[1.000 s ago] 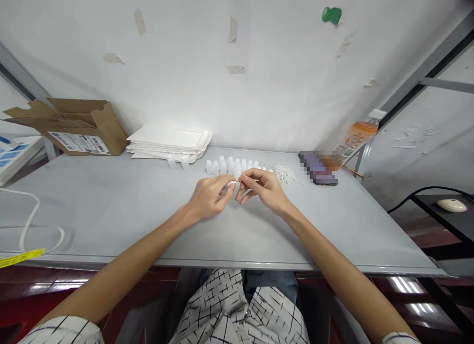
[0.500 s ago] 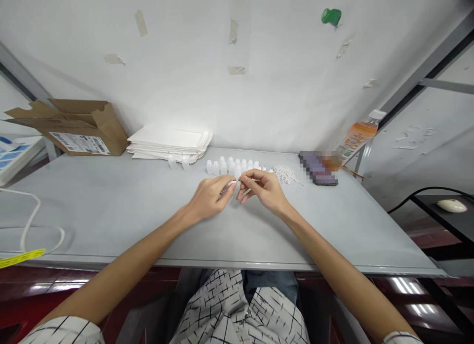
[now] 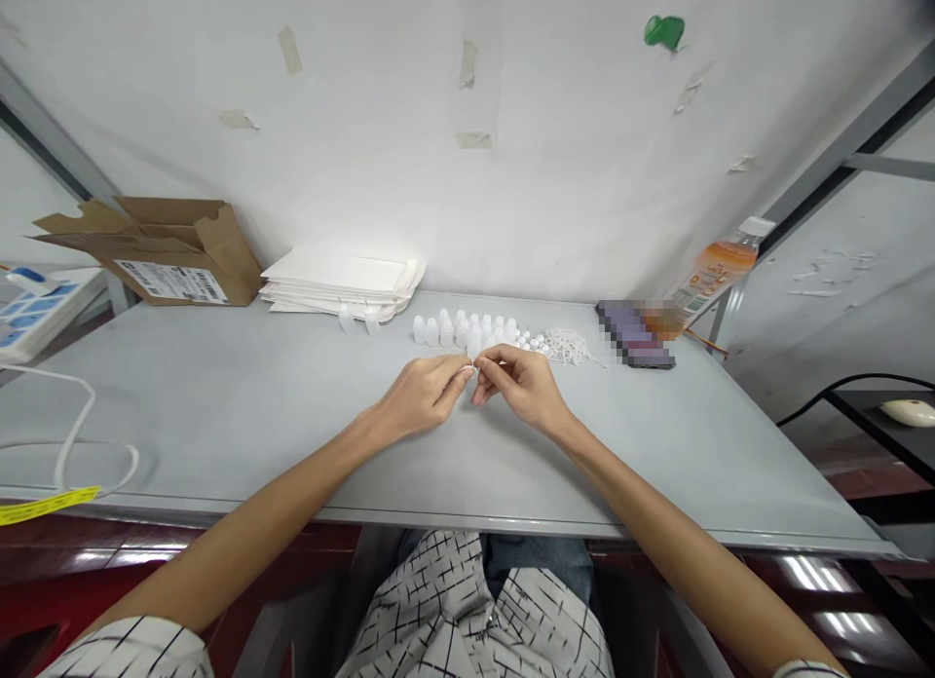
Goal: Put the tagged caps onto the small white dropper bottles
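Observation:
My left hand (image 3: 428,394) is closed in a pinch on a small white piece (image 3: 467,368), most of it hidden by the fingers. Right at its tip, my right hand (image 3: 520,384) pinches thumb against forefinger; whatever is between them is too small to make out. The fingertips of both hands meet above the table. Just behind them stand several small translucent white bottles (image 3: 445,329) in rows. To their right lie small white parts with metallic bits (image 3: 533,341) and a tangled heap of thin white cords (image 3: 568,347).
On the grey table (image 3: 241,415) are an open cardboard box (image 3: 182,254), a stack of white sheets (image 3: 336,279) and a phone (image 3: 634,335). An orange drink bottle (image 3: 712,274) leans at the right. A white cable (image 3: 73,434) loops at the left.
The view has shifted slightly, so the scene sits a little further right. My hands stay together, fingertips slightly closer, and the small parts behind my right hand show more.

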`<action>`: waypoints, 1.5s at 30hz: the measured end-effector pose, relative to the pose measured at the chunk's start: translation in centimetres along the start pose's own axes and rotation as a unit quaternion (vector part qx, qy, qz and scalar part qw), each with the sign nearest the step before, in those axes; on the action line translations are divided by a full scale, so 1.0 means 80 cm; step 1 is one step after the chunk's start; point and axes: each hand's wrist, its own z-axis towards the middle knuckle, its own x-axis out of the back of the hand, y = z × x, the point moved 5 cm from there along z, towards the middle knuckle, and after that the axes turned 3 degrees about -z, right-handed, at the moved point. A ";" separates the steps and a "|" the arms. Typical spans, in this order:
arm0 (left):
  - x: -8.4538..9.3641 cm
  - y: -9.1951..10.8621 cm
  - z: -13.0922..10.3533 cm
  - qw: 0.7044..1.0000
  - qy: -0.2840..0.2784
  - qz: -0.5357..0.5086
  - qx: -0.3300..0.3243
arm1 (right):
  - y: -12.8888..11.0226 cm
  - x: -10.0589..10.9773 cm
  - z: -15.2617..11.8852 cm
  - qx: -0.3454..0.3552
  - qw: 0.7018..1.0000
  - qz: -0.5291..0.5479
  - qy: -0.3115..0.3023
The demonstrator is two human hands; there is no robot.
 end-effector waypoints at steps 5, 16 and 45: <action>-0.005 -0.003 -0.003 1.000 -0.008 0.013 -0.013 | 0.003 -0.003 -0.001 -0.008 1.000 0.003 -0.004; -0.009 -0.008 -0.005 0.999 -0.039 -0.012 -0.013 | 0.010 -0.006 -0.003 -0.031 0.999 0.008 -0.044; 0.029 -0.024 0.011 0.995 0.064 -0.056 0.057 | -0.019 0.043 0.011 -0.033 0.994 0.058 0.081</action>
